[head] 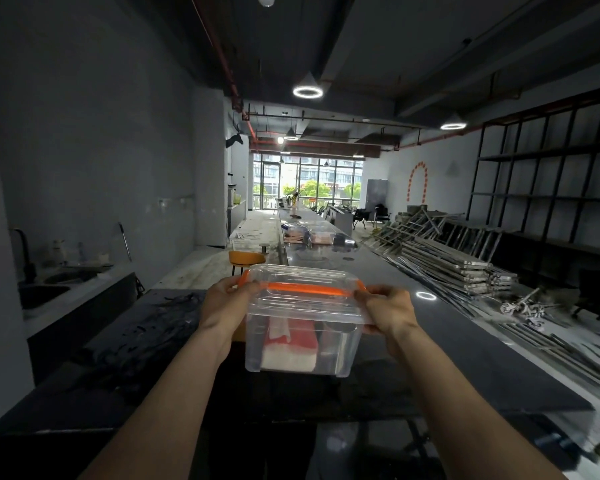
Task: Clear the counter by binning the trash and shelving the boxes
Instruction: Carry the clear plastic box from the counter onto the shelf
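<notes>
Box [300, 327] gripped at both ends by left hand [222, 306] and right hand [390, 311] above the worktop [447, 306]; smooth plastic could slip if either grip loosens.

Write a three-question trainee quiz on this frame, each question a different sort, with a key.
1. True or false: both the left hand and the right hand grip the clear box.
2. Multiple choice: the handle on the box lid is A) blue, B) orange, C) black.
3. Short answer: where do more clear boxes sit?

Key: 1 true. 2 B. 3 Farther along the dark counter, ahead of the person.
</notes>
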{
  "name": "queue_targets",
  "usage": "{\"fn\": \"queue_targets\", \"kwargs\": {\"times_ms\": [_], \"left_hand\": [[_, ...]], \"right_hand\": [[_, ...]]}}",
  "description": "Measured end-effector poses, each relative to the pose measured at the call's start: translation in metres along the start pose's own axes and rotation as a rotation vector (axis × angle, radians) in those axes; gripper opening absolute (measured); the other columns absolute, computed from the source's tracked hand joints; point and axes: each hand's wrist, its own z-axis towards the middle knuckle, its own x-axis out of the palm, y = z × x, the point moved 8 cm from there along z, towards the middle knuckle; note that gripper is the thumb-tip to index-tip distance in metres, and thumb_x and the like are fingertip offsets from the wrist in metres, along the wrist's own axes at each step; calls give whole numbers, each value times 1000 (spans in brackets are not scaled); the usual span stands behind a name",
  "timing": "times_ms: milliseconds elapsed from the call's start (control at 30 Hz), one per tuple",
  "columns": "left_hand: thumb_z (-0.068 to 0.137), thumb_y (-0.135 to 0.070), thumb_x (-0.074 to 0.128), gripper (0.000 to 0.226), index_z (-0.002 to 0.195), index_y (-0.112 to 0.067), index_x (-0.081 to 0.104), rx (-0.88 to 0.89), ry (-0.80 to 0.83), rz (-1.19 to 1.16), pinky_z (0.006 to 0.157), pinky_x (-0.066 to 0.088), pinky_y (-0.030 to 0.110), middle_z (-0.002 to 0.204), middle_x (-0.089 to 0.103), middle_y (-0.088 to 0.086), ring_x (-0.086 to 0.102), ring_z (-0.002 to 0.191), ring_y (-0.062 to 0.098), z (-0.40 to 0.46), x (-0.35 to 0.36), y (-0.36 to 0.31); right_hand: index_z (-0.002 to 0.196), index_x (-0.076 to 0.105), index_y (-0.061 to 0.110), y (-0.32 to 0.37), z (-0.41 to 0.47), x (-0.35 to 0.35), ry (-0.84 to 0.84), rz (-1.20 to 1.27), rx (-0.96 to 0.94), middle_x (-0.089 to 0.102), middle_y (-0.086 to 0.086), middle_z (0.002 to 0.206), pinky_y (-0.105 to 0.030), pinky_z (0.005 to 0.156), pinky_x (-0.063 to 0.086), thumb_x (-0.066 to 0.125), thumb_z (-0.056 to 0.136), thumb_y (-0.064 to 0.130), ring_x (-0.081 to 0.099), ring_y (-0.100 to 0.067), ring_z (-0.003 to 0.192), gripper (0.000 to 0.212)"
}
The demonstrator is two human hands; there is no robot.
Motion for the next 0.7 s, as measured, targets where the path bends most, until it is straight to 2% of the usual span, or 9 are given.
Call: {"fn": "queue_targets", "kwargs": {"times_ms": [67, 100, 200, 233, 267, 367, 500, 600, 700], "left_hand": [[53, -57, 77, 78, 125, -31, 65, -4, -2, -3, 93, 56, 48, 113, 74, 0, 70, 102, 23, -6, -7, -1], [49, -59, 75, 78, 121, -32, 66, -9, -10, -1, 93, 57, 47, 111, 74, -1, 70, 101, 22, -9, -12, 0], [69, -40, 79, 37, 104, -35, 68, 3, -48, -3, 94, 56, 47, 107, 76, -3, 71, 98, 20, -19, -32, -1], [72, -36, 80, 31, 100, -35, 69, 4, -71, -10, 95, 56, 48, 105, 76, -3, 71, 98, 21, -22, -40, -1], [69, -39, 81, 32, 99, -33, 70, 2, -96, -11, 96, 55, 48, 104, 76, -3, 71, 98, 22, -25, -50, 0], [48, -60, 77, 63, 103, -29, 74, 12, -163, -17, 96, 55, 48, 100, 79, -3, 73, 97, 22, -39, -84, 1], [74, -48, 79, 33, 100, -27, 74, 24, -274, 11, 94, 56, 47, 97, 78, -3, 72, 94, 19, -63, -145, 0], [70, -59, 79, 42, 101, -31, 75, 47, -351, 19, 90, 59, 44, 96, 79, -6, 74, 92, 17, -81, -199, -1], [80, -52, 77, 26, 88, -28, 72, 74, -440, 34, 83, 58, 38, 86, 75, -6, 71, 82, 15, -108, -258, -6]], "right_hand": [[95, 71, 20, 5, -7, 3, 9, -10, -9, 75, -9, 105, -38, 59, 65, 81, 79, 38, 74, -25, 88, 26], [97, 71, 20, 7, -10, 6, 22, -10, -14, 75, -9, 105, -39, 61, 65, 80, 80, 37, 74, -25, 88, 25], [104, 71, 18, 14, -22, 19, 76, 3, -30, 74, -7, 102, -34, 58, 62, 78, 84, 33, 73, -20, 81, 25], [102, 71, 19, 17, -26, 24, 94, 0, -41, 74, -6, 100, -34, 60, 62, 77, 85, 32, 72, -19, 78, 23], [98, 71, 20, 19, -29, 33, 112, -10, -47, 74, -5, 97, -37, 64, 64, 77, 85, 32, 73, -19, 77, 19], [86, 70, 23, 23, -45, 64, 171, -20, -63, 76, -4, 93, -48, 76, 65, 80, 81, 34, 75, -25, 79, 15], [84, 74, 21, 35, -84, 116, 289, -16, -87, 78, -3, 89, -49, 77, 64, 82, 79, 39, 76, -25, 80, 21], [86, 79, 20, 48, -125, 156, 361, 16, -94, 80, 1, 85, -39, 71, 65, 84, 71, 53, 77, -19, 76, 36], [74, 76, 22, 66, -177, 199, 443, 56, -131, 78, 1, 83, -41, 73, 65, 86, 71, 50, 75, -18, 79, 30]]}}
